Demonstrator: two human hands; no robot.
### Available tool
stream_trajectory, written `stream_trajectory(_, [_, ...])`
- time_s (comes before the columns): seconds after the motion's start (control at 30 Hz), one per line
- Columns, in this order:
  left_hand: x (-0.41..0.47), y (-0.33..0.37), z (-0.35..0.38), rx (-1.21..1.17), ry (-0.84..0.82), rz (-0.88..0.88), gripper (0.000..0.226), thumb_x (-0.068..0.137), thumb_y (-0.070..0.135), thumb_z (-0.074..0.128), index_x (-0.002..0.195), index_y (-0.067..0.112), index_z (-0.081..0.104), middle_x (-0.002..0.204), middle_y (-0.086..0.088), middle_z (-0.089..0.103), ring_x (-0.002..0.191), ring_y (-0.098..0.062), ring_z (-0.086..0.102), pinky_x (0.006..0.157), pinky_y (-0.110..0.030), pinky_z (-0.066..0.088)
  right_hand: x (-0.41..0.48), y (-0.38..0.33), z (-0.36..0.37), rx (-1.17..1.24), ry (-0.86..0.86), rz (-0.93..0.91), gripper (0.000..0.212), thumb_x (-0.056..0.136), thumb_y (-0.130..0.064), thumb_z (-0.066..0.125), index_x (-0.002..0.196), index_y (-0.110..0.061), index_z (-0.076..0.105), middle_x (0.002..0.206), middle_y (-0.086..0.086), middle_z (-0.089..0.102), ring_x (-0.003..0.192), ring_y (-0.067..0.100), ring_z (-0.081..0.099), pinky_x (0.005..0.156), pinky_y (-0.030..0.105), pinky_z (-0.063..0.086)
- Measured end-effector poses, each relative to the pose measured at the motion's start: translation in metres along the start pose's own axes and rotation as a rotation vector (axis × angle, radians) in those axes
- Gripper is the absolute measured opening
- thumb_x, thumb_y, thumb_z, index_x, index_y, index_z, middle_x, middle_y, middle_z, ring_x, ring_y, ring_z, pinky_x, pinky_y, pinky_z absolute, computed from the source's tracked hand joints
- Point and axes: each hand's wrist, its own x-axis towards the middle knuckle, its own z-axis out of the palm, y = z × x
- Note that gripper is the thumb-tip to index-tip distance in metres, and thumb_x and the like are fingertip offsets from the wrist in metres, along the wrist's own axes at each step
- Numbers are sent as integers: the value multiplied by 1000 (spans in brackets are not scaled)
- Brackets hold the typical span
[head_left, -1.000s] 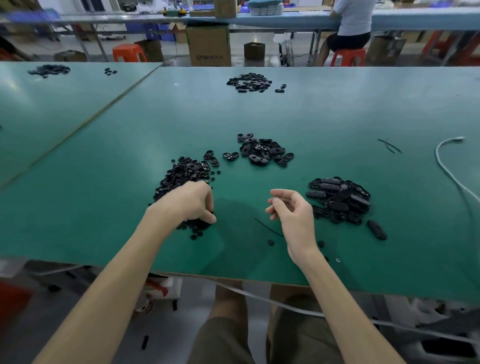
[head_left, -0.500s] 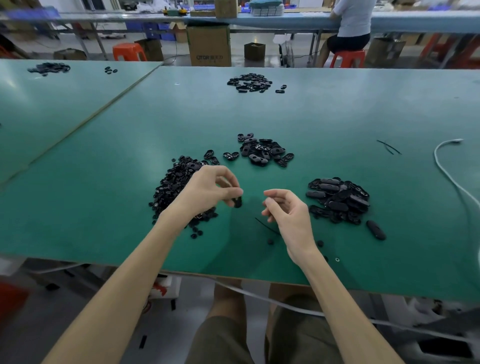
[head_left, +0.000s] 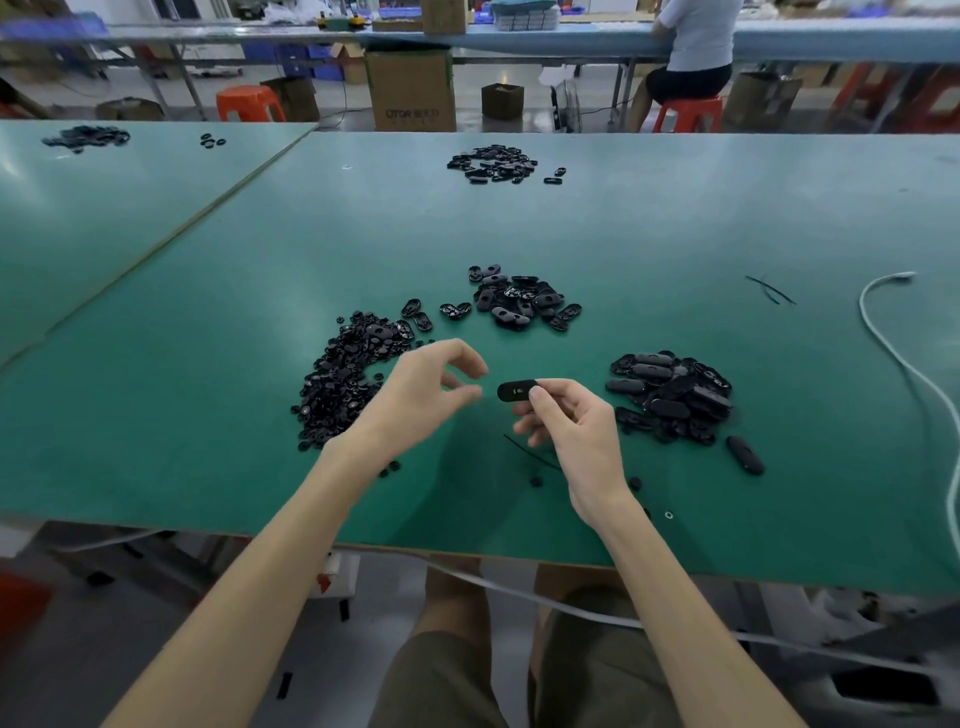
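Note:
My right hand (head_left: 571, 436) pinches a black oval plastic piece (head_left: 514, 391) between thumb and forefinger, just above the green table (head_left: 208, 415). My left hand (head_left: 426, 400) hovers just left of that piece, fingers curved, thumb and forefinger apart, with nothing visible between them. Behind my left hand lies a heap of small round black parts (head_left: 348, 374). A pile of closed oval pieces (head_left: 675, 395) sits to the right of my right hand. A pile of open oval shells (head_left: 524, 301) lies further back.
A single oval piece (head_left: 745, 454) and loose small parts (head_left: 536, 481) lie near the front edge. A white cable (head_left: 893, 353) runs along the right. Another pile (head_left: 493, 163) lies far back. A seated person (head_left: 696, 47) works at a bench behind.
My left hand rose from the heap of small round parts with one pinched, moved right toward my right hand, and its fingers have now parted. My right hand now shows the oval piece.

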Motion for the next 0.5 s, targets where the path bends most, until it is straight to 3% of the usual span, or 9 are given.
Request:
stream_trajectory(0.13, [1, -15, -21, 467, -11, -199, 15, 94, 22, 74, 104, 16, 66, 105, 0, 64, 96, -19, 61, 89, -37, 52, 1, 2, 0, -10, 4, -4, 10, 103, -5, 61, 105, -4, 71, 84, 9, 78, 66, 16, 71, 57, 23, 52])
stream_trajectory(0.27, [-1, -22, -24, 438, -151, -321, 13, 92, 20, 78, 92, 13, 66, 91, 0, 66, 81, -17, 64, 75, -34, 51, 1, 2, 0, -23, 3, -5, 10, 104, -5, 61, 105, -5, 71, 84, 9, 78, 66, 15, 71, 58, 23, 53])
stream_trajectory(0.37, [-1, -26, -21, 427, -146, -319, 12, 94, 17, 75, 87, 16, 65, 85, 2, 62, 74, -14, 61, 63, -31, 44, 1, 2, 1, -18, 9, 2, 10, 104, -4, 60, 103, -5, 70, 81, 7, 78, 65, 14, 70, 57, 23, 52])
stream_trajectory(0.5, [1, -28, -19, 429, -123, -313, 14, 94, 17, 75, 85, 19, 65, 88, 2, 63, 75, -14, 61, 65, -32, 46, 1, 3, 1, -21, 21, 7, 10, 104, -3, 60, 106, -1, 69, 80, 7, 77, 64, 14, 69, 57, 23, 52])
